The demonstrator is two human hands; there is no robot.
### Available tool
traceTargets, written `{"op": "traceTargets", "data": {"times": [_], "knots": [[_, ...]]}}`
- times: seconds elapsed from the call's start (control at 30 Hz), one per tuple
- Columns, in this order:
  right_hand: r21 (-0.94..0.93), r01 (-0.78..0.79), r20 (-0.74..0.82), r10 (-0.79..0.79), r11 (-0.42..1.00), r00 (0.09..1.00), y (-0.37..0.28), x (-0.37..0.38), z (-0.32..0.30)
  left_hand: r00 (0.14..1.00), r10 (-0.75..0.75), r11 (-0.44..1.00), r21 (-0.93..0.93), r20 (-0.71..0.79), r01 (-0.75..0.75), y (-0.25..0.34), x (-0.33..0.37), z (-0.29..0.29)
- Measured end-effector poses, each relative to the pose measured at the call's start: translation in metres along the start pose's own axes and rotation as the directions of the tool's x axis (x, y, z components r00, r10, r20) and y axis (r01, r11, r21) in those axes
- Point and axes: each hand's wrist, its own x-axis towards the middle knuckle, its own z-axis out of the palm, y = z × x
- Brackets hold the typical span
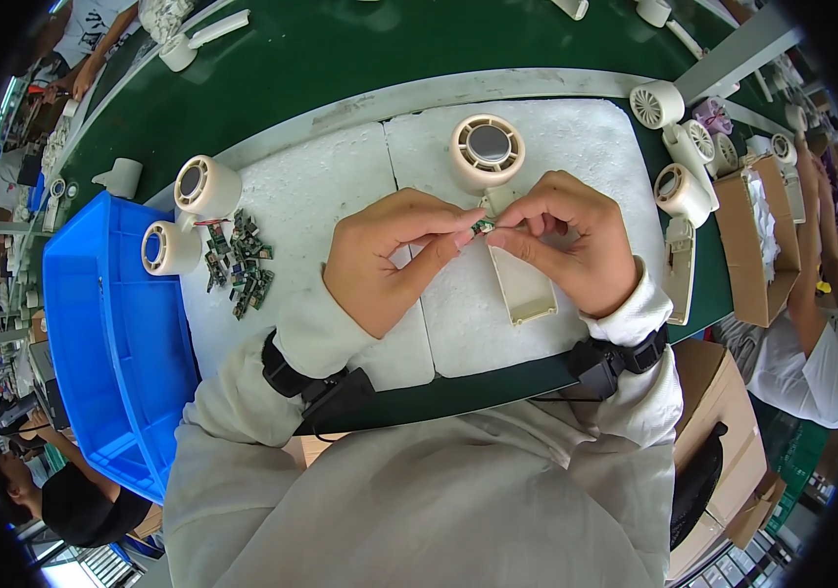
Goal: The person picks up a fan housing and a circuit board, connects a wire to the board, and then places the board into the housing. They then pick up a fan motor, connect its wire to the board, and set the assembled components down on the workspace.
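Observation:
Between my two hands is a small green circuit board (484, 225), pinched at the fingertips. My left hand (394, 253) grips its left side with thumb and forefinger. From the other side my right hand (576, 233) closes on it, thumb and fingers together. Just beneath the fingers lies the open handle of a cream handheld fan (523, 284), its hollow shell facing up. The round fan head (488, 149) sits beyond my hands, with a dark disc in its middle. Part of the handle and most of the board are hidden by my fingers.
White foam sheets (311, 186) cover the green bench. A pile of green circuit boards (240, 263) lies at left by two cream fan heads (207, 186). A blue bin (120, 343) stands far left. More fans (682, 191) and a cardboard box (760, 245) are at right; co-workers sit on both sides.

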Motion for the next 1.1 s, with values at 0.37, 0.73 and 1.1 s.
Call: {"op": "traceTargets", "data": {"times": [0.37, 0.73, 1.1], "knots": [[0.134, -0.058, 0.016, 0.056, 0.989, 0.998, 0.001, 0.000, 0.002, 0.998, -0.049, 0.976, -0.211, 0.026, 0.054, -0.002, -0.001, 0.000], [0.269, -0.140, 0.106, 0.115, 0.953, 0.988, -0.003, -0.003, 0.000, 0.957, -0.160, 0.860, -0.441, 0.242, 0.256, -0.005, 0.002, -0.011], [0.354, -0.210, 0.134, 0.173, 0.911, 0.976, 0.000, -0.013, 0.002, 0.952, -0.134, 0.890, -0.389, 0.275, 0.237, -0.007, -0.003, -0.010]]}}
